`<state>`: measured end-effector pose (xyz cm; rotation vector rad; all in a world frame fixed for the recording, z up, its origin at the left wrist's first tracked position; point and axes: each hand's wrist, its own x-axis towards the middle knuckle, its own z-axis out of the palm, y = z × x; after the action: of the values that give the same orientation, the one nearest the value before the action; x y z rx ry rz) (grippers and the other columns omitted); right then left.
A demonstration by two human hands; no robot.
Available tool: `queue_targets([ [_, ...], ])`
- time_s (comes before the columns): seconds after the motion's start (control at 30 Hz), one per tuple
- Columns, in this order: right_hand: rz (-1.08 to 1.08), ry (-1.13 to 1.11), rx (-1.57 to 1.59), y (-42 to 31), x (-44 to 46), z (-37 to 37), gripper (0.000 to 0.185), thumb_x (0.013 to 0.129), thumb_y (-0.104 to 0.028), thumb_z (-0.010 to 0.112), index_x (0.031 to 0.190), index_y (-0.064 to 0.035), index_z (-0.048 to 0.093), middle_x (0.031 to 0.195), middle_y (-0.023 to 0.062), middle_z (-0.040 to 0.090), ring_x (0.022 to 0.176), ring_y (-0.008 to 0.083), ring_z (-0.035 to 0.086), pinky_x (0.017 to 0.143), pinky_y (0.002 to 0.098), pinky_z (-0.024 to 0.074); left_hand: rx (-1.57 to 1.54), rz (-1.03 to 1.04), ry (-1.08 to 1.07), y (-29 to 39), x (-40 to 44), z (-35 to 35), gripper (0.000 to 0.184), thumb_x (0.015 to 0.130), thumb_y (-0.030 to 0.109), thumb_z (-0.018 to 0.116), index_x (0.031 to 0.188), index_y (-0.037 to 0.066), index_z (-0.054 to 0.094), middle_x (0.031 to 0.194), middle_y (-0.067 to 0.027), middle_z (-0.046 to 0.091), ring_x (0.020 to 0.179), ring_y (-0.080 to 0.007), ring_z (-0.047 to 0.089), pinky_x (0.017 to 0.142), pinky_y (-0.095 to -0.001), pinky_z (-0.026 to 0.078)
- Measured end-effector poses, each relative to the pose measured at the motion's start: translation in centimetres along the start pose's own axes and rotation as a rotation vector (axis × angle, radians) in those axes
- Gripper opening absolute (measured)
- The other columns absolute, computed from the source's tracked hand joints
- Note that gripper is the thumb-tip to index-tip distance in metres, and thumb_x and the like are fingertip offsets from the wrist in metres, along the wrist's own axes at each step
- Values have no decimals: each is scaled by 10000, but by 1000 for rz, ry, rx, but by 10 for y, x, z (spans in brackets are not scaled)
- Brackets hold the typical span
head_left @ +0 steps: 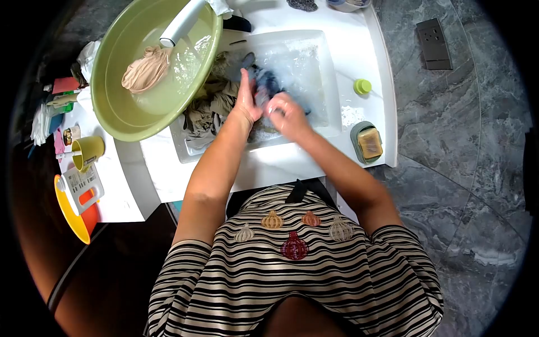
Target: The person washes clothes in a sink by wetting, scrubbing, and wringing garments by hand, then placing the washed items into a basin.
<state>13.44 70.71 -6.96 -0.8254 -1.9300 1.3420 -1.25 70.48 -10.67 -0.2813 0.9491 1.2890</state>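
Observation:
Both hands are over a white sink basin [331, 84] of cloudy, sudsy water. Between them is a wet dark blue cloth [269, 81], partly under water and blurred. My left hand [247, 101] grips its near left side, one digit stretched upward and the others hidden by the cloth. My right hand [287, 116] is curled into a fist on the cloth's near right side, smeared by motion. Soaked olive-grey clothes [216, 109] lie bunched in the basin's left part, beside my left hand.
A green washbasin [115, 121] with water and a beige cloth [147, 70] overlaps the sink's left edge; a white cylindrical spout [182, 25] hangs over it. On the right counter are a green cap [362, 86] and soap [370, 144] in a dish. A yellow-green cup [88, 153] stands left.

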Motion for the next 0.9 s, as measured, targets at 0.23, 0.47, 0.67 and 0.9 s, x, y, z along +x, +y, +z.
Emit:
queue_targets([
  [0.23,-245,-129,-285,-70,-5,14,152,691,-151,663,656,-107,522,706,60,518,635,275,561,548,375,459,4,-134,-217,-16,5,-8,541,862,581,515,1055,86,623,911,-59,643,797,-164,593,791,-294,501],
  [0.47,22,242,-478,-12,49,1,238,723,-274,684,663,-75,568,677,117,605,619,328,588,565,391,484,111,-105,50,-24,-24,29,431,905,479,367,968,121,600,945,-93,632,888,-253,597,814,-409,482],
  [0.67,393,312,-299,67,61,-31,342,749,-356,670,685,-31,587,670,145,620,641,327,609,625,393,486,115,-64,61,-27,-32,48,376,906,404,407,1022,101,596,1012,-79,641,927,-227,603,834,-397,478],
  [0.9,211,194,-723,124,15,-47,515,824,-211,595,1299,-124,415,980,224,605,903,362,594,848,416,460,204,44,44,3,-34,1,850,897,501,495,1478,95,25,1536,-147,22,1393,-311,135,1086,-459,256],
])
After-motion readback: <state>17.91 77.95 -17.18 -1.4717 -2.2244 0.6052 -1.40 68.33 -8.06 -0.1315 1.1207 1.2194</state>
